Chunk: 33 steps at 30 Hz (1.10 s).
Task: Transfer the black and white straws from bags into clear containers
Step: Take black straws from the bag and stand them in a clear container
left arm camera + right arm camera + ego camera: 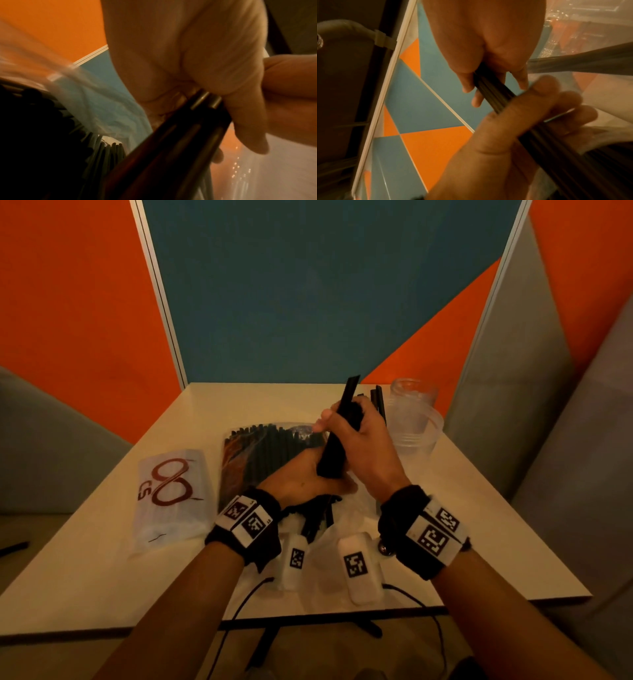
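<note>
A bundle of black straws (337, 446) stands tilted above the table, its top leaning away from me. My right hand (346, 422) grips its middle, fingers curled round the black straws (494, 89). My left hand (329, 484) holds the bundle's lower end (188, 128), just over the open bag of black straws (267, 453) lying flat. A bag of white straws (171, 494) with a red logo lies at the left. Clear containers (414, 419) stand at the back right, and a few black straws (378, 402) stand upright next to them.
The cream table (479, 525) is small, with orange and blue partition panels (308, 302) behind it. Grey seat cushions (565, 474) flank it. Crumpled clear plastic (346, 522) lies under my wrists, and black cables (246, 604) hang over the front edge.
</note>
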Each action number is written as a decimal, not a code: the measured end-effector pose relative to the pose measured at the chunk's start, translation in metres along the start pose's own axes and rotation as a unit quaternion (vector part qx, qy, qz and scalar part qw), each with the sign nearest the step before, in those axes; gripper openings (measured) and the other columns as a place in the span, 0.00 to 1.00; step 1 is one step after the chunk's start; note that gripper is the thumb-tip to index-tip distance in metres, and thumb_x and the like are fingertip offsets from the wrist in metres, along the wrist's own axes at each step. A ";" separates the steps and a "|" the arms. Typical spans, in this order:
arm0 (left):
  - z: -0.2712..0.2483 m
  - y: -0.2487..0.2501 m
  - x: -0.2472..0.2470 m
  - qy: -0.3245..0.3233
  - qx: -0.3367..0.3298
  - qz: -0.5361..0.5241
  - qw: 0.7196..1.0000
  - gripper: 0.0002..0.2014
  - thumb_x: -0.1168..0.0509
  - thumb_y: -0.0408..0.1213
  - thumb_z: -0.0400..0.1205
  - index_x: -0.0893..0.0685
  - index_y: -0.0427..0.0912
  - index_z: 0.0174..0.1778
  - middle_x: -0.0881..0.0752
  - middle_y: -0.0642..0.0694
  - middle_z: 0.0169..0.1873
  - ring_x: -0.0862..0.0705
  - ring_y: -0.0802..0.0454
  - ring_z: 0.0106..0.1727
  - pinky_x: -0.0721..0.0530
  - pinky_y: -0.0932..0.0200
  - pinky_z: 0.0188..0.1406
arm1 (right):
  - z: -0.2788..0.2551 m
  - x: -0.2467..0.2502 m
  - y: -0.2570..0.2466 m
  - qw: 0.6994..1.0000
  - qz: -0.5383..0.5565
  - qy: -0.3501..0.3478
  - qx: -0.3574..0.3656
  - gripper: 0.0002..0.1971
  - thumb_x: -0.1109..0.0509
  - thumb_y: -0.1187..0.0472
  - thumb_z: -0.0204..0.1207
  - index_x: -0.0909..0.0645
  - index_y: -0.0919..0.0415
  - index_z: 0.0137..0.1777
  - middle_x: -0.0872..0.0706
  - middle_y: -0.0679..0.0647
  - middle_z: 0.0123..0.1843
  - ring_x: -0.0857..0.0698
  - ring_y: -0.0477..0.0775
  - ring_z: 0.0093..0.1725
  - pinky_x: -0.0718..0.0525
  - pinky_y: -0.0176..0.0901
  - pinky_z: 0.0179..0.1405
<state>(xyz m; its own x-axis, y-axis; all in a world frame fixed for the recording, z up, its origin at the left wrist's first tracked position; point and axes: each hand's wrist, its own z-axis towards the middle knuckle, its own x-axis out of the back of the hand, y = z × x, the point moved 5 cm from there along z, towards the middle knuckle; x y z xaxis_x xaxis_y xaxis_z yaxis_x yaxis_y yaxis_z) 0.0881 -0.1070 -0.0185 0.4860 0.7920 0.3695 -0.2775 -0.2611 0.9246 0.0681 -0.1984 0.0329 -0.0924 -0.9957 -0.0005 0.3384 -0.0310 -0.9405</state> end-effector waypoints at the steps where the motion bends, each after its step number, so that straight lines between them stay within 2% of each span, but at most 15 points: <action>1: -0.001 -0.001 0.000 0.000 0.003 -0.001 1.000 0.14 0.25 0.35 0.74 0.15 0.42 0.55 0.11 0.42 0.49 0.12 0.48 0.50 0.14 0.50 0.57 | 0.000 0.000 0.000 1.000 0.024 -0.003 -0.001 0.12 0.31 0.61 0.80 0.26 0.63 0.59 0.11 0.53 0.47 0.11 0.45 0.49 0.14 0.35 0.50; 4: -0.002 0.000 -0.001 0.010 -0.018 -0.007 1.000 0.16 0.26 0.31 0.75 0.18 0.55 0.51 0.12 0.55 0.47 0.13 0.64 0.46 0.16 0.68 0.48 | -0.005 -0.008 0.010 0.999 0.006 -0.041 -0.035 0.20 0.25 0.60 0.74 0.25 0.60 0.63 0.14 0.46 0.49 0.13 0.42 0.48 0.15 0.33 0.47; 6: -0.005 -0.002 -0.002 0.010 -0.023 0.002 1.000 0.20 0.27 0.28 0.75 0.24 0.57 0.52 0.17 0.61 0.46 0.18 0.72 0.45 0.20 0.78 0.43 | -0.009 -0.017 0.020 0.994 -0.048 -0.080 -0.054 0.13 0.24 0.61 0.73 0.20 0.59 0.55 0.14 0.51 0.48 0.14 0.46 0.48 0.16 0.38 0.49; 9: -0.007 -0.010 -0.004 -0.005 -0.014 0.003 1.000 0.20 0.27 0.26 0.74 0.22 0.53 0.54 0.16 0.57 0.47 0.17 0.74 0.43 0.21 0.79 0.43 | -0.011 -0.022 0.026 0.991 -0.060 -0.103 -0.060 0.04 0.28 0.64 0.76 0.20 0.56 0.43 0.13 0.58 0.46 0.14 0.56 0.51 0.18 0.49 0.58; 11: -0.008 -0.011 -0.003 -0.006 -0.016 0.008 1.000 0.19 0.26 0.27 0.74 0.20 0.52 0.53 0.15 0.57 0.46 0.17 0.76 0.43 0.21 0.79 0.43 | -0.010 -0.022 0.025 0.990 -0.052 -0.115 -0.062 0.03 0.31 0.64 0.78 0.21 0.57 0.44 0.12 0.56 0.43 0.13 0.57 0.52 0.19 0.54 0.63; 13: -0.007 -0.012 -0.003 -0.015 -0.007 0.013 1.000 0.16 0.24 0.32 0.72 0.17 0.49 0.53 0.12 0.54 0.47 0.15 0.69 0.47 0.19 0.72 0.49 | -0.009 -0.019 0.016 0.991 -0.038 -0.120 -0.052 0.02 0.32 0.65 0.79 0.22 0.62 0.47 0.12 0.55 0.42 0.12 0.57 0.51 0.18 0.55 0.64; 15: -0.005 -0.017 0.001 -0.028 0.014 0.015 0.999 0.22 0.21 0.37 0.68 0.16 0.47 0.57 0.12 0.51 0.53 0.14 0.60 0.54 0.17 0.60 0.59 | -0.004 -0.010 -0.005 0.994 -0.023 -0.105 -0.017 0.02 0.33 0.66 0.79 0.22 0.65 0.48 0.13 0.56 0.40 0.12 0.56 0.48 0.17 0.49 0.62; 17: -0.004 -0.023 0.007 -0.035 0.022 0.017 0.999 0.29 0.18 0.40 0.64 0.18 0.47 0.60 0.14 0.53 0.58 0.16 0.59 0.60 0.20 0.55 0.64 | 0.004 0.004 -0.037 0.997 0.020 -0.074 0.022 0.03 0.34 0.68 0.79 0.22 0.64 0.44 0.13 0.53 0.36 0.13 0.56 0.45 0.17 0.48 0.62; 19: -0.002 -0.027 0.011 -0.042 0.008 0.038 0.998 0.30 0.18 0.38 0.64 0.20 0.47 0.61 0.17 0.55 0.59 0.18 0.67 0.58 0.20 0.65 0.61 | 0.013 0.023 -0.074 0.993 0.078 -0.045 0.071 0.05 0.33 0.69 0.79 0.22 0.61 0.42 0.13 0.48 0.32 0.13 0.54 0.42 0.18 0.53 0.62; 21: -0.003 -0.026 0.012 -0.046 -0.002 0.053 0.998 0.28 0.20 0.32 0.67 0.22 0.44 0.63 0.19 0.56 0.58 0.19 0.77 0.52 0.22 0.79 0.51 | 0.019 0.046 -0.108 0.986 0.100 -0.020 0.135 0.04 0.34 0.68 0.79 0.22 0.61 0.43 0.14 0.47 0.32 0.13 0.51 0.41 0.18 0.56 0.63; 22: -0.003 -0.026 0.013 -0.045 -0.007 0.062 0.997 0.29 0.21 0.32 0.68 0.23 0.45 0.64 0.20 0.57 0.58 0.20 0.78 0.51 0.23 0.81 0.49 | 0.020 0.058 -0.122 0.981 0.095 -0.006 0.169 0.04 0.35 0.67 0.80 0.22 0.61 0.43 0.14 0.47 0.33 0.13 0.51 0.42 0.18 0.57 0.64; 24: -0.001 -0.022 0.016 -0.018 -0.019 0.089 0.996 0.30 0.21 0.37 0.69 0.25 0.50 0.65 0.22 0.56 0.61 0.21 0.74 0.56 0.22 0.75 0.56 | 0.025 0.081 -0.136 0.974 0.054 0.033 0.219 0.05 0.35 0.64 0.81 0.22 0.60 0.44 0.15 0.47 0.36 0.14 0.54 0.46 0.17 0.55 0.64; 26: 0.004 -0.014 0.018 0.030 -0.046 0.114 0.992 0.31 0.22 0.45 0.70 0.28 0.57 0.66 0.26 0.55 0.67 0.24 0.63 0.65 0.24 0.62 0.68 | 0.033 0.096 -0.130 0.971 0.013 0.077 0.226 0.05 0.35 0.62 0.81 0.22 0.57 0.43 0.16 0.49 0.38 0.15 0.55 0.48 0.17 0.51 0.61; 29: 0.016 0.008 0.013 0.069 -0.111 0.164 0.978 0.34 0.26 0.49 0.73 0.36 0.64 0.73 0.39 0.56 0.77 0.37 0.56 0.76 0.34 0.55 0.75 | 0.047 0.110 -0.096 0.976 -0.050 0.124 0.172 0.04 0.33 0.60 0.79 0.21 0.56 0.42 0.15 0.48 0.37 0.15 0.50 0.44 0.17 0.46 0.54; 33: 0.036 0.035 -0.002 0.053 -0.159 0.228 0.959 0.34 0.32 0.50 0.79 0.41 0.67 0.78 0.55 0.60 0.82 0.51 0.52 0.83 0.39 0.50 0.74 | 0.050 0.104 -0.040 0.984 -0.155 0.073 0.039 0.08 0.33 0.61 0.80 0.23 0.66 0.54 0.15 0.55 0.40 0.14 0.53 0.43 0.14 0.50 0.55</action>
<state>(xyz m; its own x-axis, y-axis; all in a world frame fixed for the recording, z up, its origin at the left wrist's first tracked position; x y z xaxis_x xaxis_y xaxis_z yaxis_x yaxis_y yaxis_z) 0.1076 -0.1377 0.0165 0.1718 0.6914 0.7018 -0.6877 -0.4259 0.5879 0.0920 -0.3050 0.0872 -0.3343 -0.9142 0.2288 0.3426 -0.3441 -0.8742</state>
